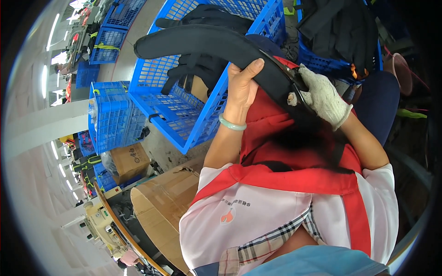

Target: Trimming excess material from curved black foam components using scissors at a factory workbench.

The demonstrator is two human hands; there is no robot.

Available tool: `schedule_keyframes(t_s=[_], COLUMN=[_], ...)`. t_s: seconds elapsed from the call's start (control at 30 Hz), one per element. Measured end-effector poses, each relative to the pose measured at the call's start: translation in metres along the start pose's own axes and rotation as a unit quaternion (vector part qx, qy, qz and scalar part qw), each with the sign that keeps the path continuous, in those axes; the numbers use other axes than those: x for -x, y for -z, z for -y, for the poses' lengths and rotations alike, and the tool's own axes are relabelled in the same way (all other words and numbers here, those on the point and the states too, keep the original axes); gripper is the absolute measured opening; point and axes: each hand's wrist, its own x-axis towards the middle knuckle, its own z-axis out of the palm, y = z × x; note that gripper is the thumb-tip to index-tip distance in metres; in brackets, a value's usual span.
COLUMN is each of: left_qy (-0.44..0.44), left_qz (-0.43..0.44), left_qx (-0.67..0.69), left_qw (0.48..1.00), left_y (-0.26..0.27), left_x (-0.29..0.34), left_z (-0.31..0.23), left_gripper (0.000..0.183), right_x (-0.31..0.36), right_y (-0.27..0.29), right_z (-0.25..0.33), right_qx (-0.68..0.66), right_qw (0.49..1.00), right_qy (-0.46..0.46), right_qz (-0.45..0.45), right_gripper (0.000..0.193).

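A long, curved black padded strap (198, 40) stretches from the upper left down across my lap. My bare left hand (243, 87), with a pale green bangle at the wrist, is closed on the strap's lower edge, thumb on top. In a white knit glove, my right hand (323, 95) grips dark metal scissors (291, 73), as far as I can make out. Their blades lie along the strap's right-hand edge; the gloved fingers partly hide the handles. Below the hands, a dark blur covers part of my red apron (294, 149).
In front of me a tilted blue plastic basket (172, 131) holds several black strap pieces. Another blue basket (317, 59) at the upper right is heaped with black pieces. Stacked blue crates (115, 115), a cardboard box (131, 163), bent cardboard (159, 202) and a sewing machine (99, 223) stand leftward.
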Motion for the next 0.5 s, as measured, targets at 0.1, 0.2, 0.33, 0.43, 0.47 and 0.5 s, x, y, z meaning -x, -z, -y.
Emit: schedule_keyframes(t_s=[0.1, 0.2, 0.33, 0.43, 0.47, 0.5], left_qy=[0.007, 0.007, 0.010, 0.009, 0.007, 0.004], left_qz=[-0.007, -0.002, 0.008, 0.016, 0.022, 0.022], left_qx=[0.008, -0.001, -0.010, -0.030, -0.036, -0.036], left_qw=[1.000, 1.000, 1.000, 0.999, 0.999, 0.999], left_y=[0.002, -0.001, 0.000, 0.002, 0.002, 0.002], left_x=[0.001, 0.004, 0.003, 0.006, 0.006, 0.006], left_z=[0.000, 0.000, 0.002, 0.006, 0.006, 0.004], left_gripper=[0.021, 0.021, 0.021, 0.021, 0.021, 0.021], right_x=[0.000, 0.000, -0.002, -0.005, -0.005, -0.004], right_y=[0.002, 0.005, 0.003, -0.001, 0.000, 0.002], right_z=[0.008, 0.012, 0.002, 0.002, 0.005, 0.010], right_qx=[0.100, 0.070, 0.031, 0.103, 0.104, 0.084], right_qw=[0.994, 0.997, 0.999, 0.988, 0.988, 0.994], right_qy=[0.040, 0.013, -0.029, 0.077, 0.080, 0.042], right_qz=[-0.018, 0.007, 0.011, -0.079, -0.078, -0.049], right_gripper=[0.057, 0.051, 0.056, 0.064, 0.064, 0.066])
